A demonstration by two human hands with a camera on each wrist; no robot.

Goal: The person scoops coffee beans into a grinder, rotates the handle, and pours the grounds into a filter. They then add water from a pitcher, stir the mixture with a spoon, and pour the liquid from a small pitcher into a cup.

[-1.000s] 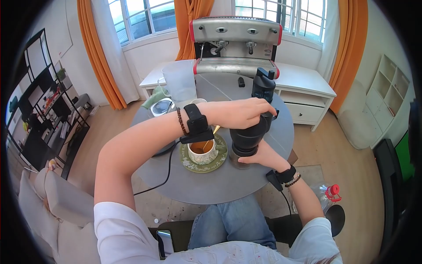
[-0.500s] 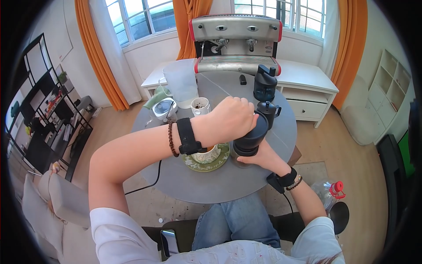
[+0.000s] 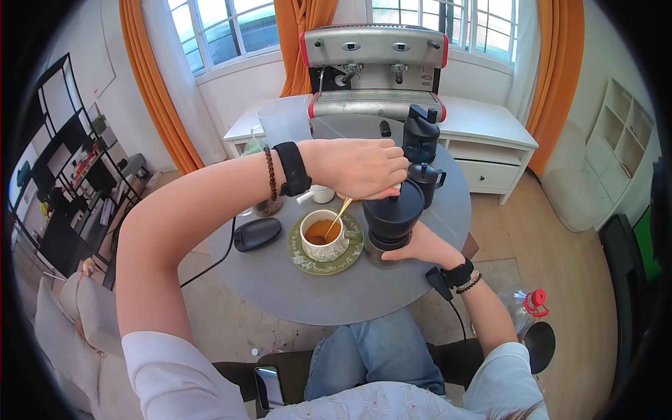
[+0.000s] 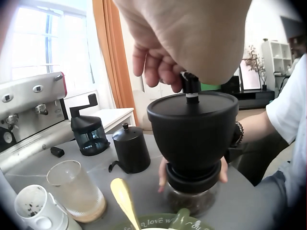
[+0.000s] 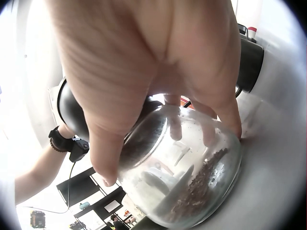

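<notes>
A black grinder [image 3: 392,217] stands upright on the grey round table. My left hand [image 3: 360,168] is above its lid, fingers curled round the short upright knob [image 4: 191,85] in the left wrist view. Low on the grinder, my right hand [image 3: 420,248] grips the clear glass jar [image 5: 192,177], which holds brown grounds. Beside the grinder, a patterned cup [image 3: 323,238] of amber liquid with a gold spoon [image 3: 339,215] rests on a green saucer [image 3: 308,266]. In the right wrist view my right hand [image 5: 148,57] spreads over the jar.
Behind the grinder are a black pot [image 3: 423,183] and another black grinder [image 3: 420,136]. A black oval object [image 3: 257,234] lies left of the saucer. An espresso machine [image 3: 374,70] stands at the back; a red-capped bottle [image 3: 528,304] is at the right.
My left hand has swung from the grinder's far right side to its left, over the lid. My right hand has stayed on the jar, with the grinder still upright.
</notes>
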